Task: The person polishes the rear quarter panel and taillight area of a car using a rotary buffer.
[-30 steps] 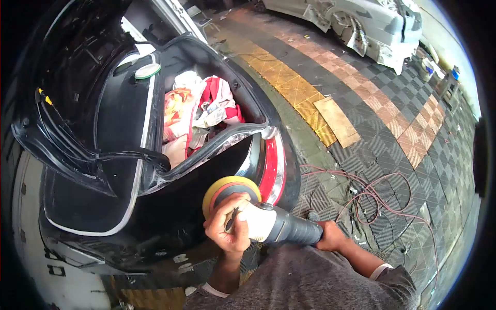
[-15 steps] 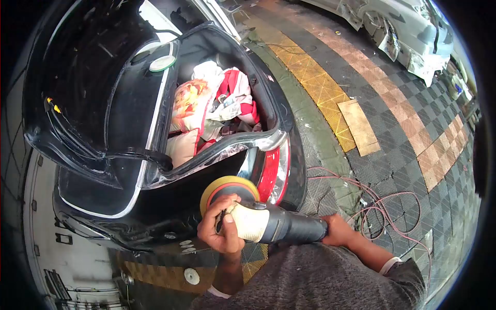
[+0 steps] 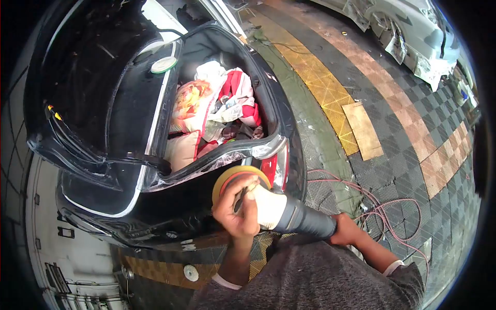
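Note:
A polisher (image 3: 305, 218) with a white head, a black body and a round yellow-rimmed pad (image 3: 227, 181) is held in both hands. My left hand (image 3: 237, 209) wraps round its head beside the pad. My right hand (image 3: 345, 230) grips the rear end of the body. The pad is up against or just over the rear of a black car (image 3: 170, 212), near the red and clear tail light (image 3: 280, 168); whether it touches cannot be made out. The open trunk holds a floral pillow (image 3: 188, 106) and red and white cloths (image 3: 238, 93).
A green-rimmed round lid (image 3: 164, 64) rests on the black car. A reddish hose (image 3: 385, 204) lies coiled on the tiled floor at the right, near a flat brown board (image 3: 362, 132). A silver car (image 3: 408, 26) stands at the upper right.
The polisher and both hands have moved slightly up and to the right over the last half second, so the pad now covers part of the tail light. The camera view has also shifted.

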Available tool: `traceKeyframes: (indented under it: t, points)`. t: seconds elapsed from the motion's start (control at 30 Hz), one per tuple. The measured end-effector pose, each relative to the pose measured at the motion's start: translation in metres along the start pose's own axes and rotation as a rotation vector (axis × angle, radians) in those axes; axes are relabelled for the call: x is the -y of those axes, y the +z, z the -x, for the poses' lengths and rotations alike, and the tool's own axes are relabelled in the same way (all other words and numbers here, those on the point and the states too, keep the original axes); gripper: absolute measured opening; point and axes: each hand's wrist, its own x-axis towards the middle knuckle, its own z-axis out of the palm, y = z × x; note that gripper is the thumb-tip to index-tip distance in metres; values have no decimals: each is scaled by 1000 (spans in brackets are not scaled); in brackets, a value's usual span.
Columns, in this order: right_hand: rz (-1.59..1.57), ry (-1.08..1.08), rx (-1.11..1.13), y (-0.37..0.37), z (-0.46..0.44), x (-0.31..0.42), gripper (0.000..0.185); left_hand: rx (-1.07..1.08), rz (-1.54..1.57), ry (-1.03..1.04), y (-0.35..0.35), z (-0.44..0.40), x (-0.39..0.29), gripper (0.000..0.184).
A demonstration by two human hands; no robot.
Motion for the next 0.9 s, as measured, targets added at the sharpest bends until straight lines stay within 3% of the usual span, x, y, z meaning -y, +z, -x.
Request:
traceKeyframes:
  t: [0.2, 0.4, 0.63, 0.7, 0.8, 0.9]
  points:
    - [-2, -122, 44, 15, -9, -20, 38, -54, 21, 33, -18, 19, -2, 29]
    - [-33, 6, 31, 5, -11, -8, 38, 16, -46, 20, -5, -6, -1, 30]
    - [3, 29, 62, 1, -16, 0, 38, 18, -95, 37, -8, -9, -3, 30]
    - [-6, -118, 44, 18, -17, -15, 38, -19, -33, 35, -16, 2, -1, 30]
    - [-36, -131, -15, 26, -15, -18, 36, 0, -24, 24, -10, -4, -3, 29]
    - [-24, -26, 5, 10, -15, -11, 35, 56, -71, 42, 5, -22, 5, 28]
